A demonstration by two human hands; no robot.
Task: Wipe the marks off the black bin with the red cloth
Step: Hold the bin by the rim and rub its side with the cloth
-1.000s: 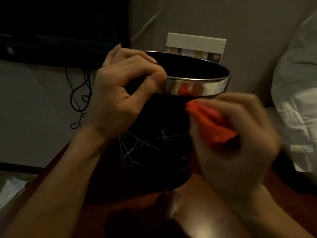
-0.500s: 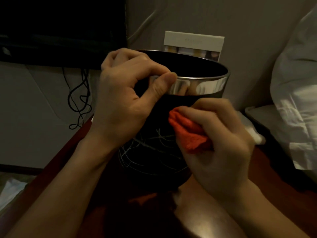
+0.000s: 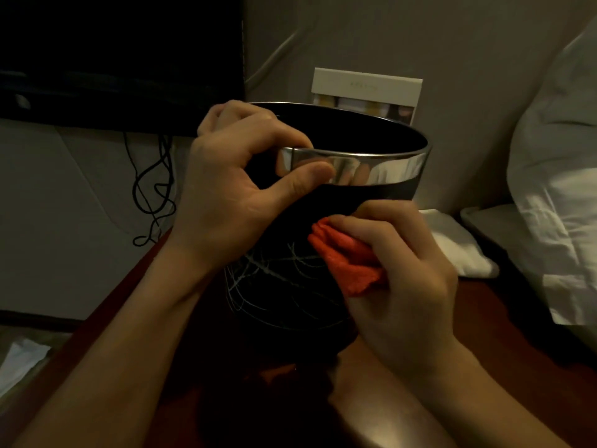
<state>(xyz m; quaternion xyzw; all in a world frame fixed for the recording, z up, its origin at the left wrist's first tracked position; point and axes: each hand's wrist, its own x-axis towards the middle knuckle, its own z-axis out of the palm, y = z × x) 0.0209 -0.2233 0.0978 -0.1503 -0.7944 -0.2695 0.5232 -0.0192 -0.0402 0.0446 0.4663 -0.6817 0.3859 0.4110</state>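
Both hands work the black bin (image 3: 290,227): left hand (image 3: 232,195) pinches its chrome rim (image 3: 381,164), right hand (image 3: 403,270) clutches the bunched red cloth (image 3: 347,263) against white marks (image 3: 274,270).

dark screen (image 3: 119,53), tangled black cables (image 3: 151,195), white card (image 3: 366,92), white bedding (image 3: 555,176)

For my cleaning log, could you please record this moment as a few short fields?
surface: dark red-brown table
bin: black bin upright, chrome rim band
left hand: left hand grips the rim, thumb on the band
right hand: right hand holds the bunched red cloth against the bin's side
marks: white scribbles remain on the lower front
behind: white card against the wall
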